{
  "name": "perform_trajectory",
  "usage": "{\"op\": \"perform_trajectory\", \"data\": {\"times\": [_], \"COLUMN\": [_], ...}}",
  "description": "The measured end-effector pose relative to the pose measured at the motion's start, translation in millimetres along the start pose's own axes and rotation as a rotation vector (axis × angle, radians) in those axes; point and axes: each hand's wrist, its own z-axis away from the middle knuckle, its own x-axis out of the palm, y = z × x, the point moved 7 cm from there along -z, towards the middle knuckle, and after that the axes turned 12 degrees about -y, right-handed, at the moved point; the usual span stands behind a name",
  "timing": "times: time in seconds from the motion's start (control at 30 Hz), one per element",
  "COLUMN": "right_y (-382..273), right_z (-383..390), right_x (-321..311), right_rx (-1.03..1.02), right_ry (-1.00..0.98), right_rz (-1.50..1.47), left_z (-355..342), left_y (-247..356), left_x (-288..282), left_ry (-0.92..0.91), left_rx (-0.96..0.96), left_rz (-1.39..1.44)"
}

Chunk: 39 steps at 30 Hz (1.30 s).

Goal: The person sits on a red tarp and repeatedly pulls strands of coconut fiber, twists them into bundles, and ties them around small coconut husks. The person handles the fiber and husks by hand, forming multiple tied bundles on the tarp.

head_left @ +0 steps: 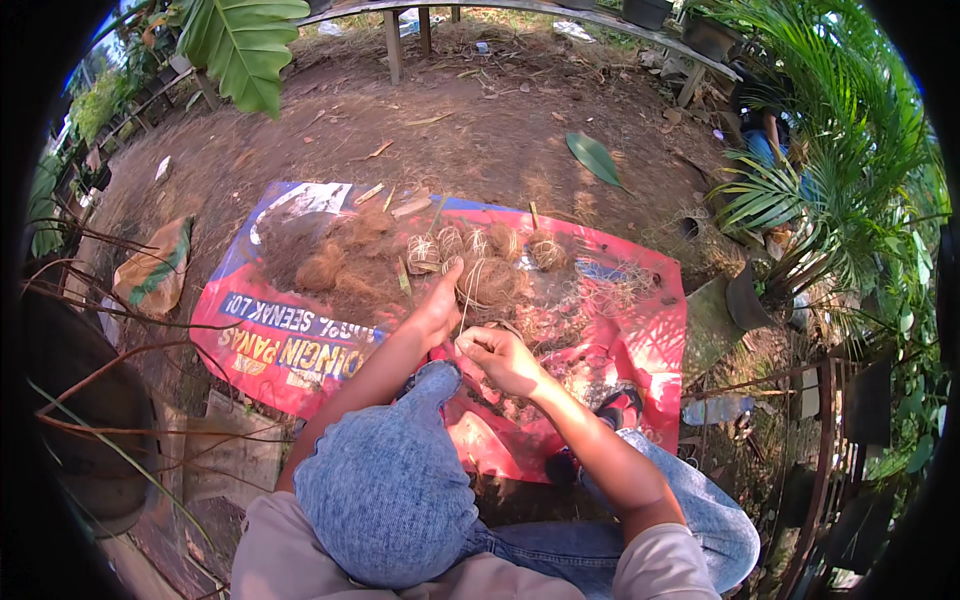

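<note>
My left hand [438,306] is closed against the left side of a brown fibre ball [497,284], thumb pointing up; its other fingers are mostly hidden. Pale string [470,288] loops over that ball and runs down to my right hand [500,360], which pinches it between thumb and fingers. Just beyond lie several fibre balls bound with pale string, among them one at the right [546,252] and one at the left [422,250]. Loose brown fibre [340,258] is heaped to the left. A tangle of pale string [628,290] lies to the right.
Everything lies on a red and blue plastic banner [660,345] spread over bare soil. Thin bare branches [110,430] reach in from the left. Potted palms [800,200] stand at the right, with a person [768,135] partly behind them. A wooden bench [394,50] crosses the back.
</note>
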Motion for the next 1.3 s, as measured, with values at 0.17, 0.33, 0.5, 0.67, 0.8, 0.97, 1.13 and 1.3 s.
{"op": "perform_trajectory", "data": {"times": [0.17,0.33,0.5,0.67,0.8,0.97,1.13,1.3], "right_y": [96.8,62.7,-10.0,27.4,87.0,72.2,-9.3,6.5], "right_z": [18.3,26.8,20.1,2.2,5.0,32.1,26.0,7.7], "right_x": [-38.0,-77.5,-64.6,-24.1,-43.4,-91.1,-71.6,-2.9], "right_rx": [0.364,0.303,0.113,0.053,0.227,0.203,0.022,-0.015], "right_ry": [0.075,0.304,0.375,0.106,0.227,0.535,0.532,0.126], "right_rz": [-0.321,-0.395,0.081,0.237,0.015,-0.439,0.195,0.443], "left_z": [7.7,26.8,23.7,16.0,22.9,40.5,36.5,26.7], "left_y": [14.6,-20.8,-36.4,-10.4,2.2,-8.9,-14.3,-1.7], "left_x": [17.4,15.9,-9.9,-11.7,13.5,21.6,-4.2,-18.5], "left_ry": [-0.134,-0.113,0.105,0.046,-0.217,-0.199,0.151,0.052], "left_rx": [-0.028,-0.199,-0.139,0.118,0.188,0.021,-0.072,0.237], "left_rz": [0.045,-0.285,-0.351,0.110,0.289,-0.366,-0.534,0.249]}}
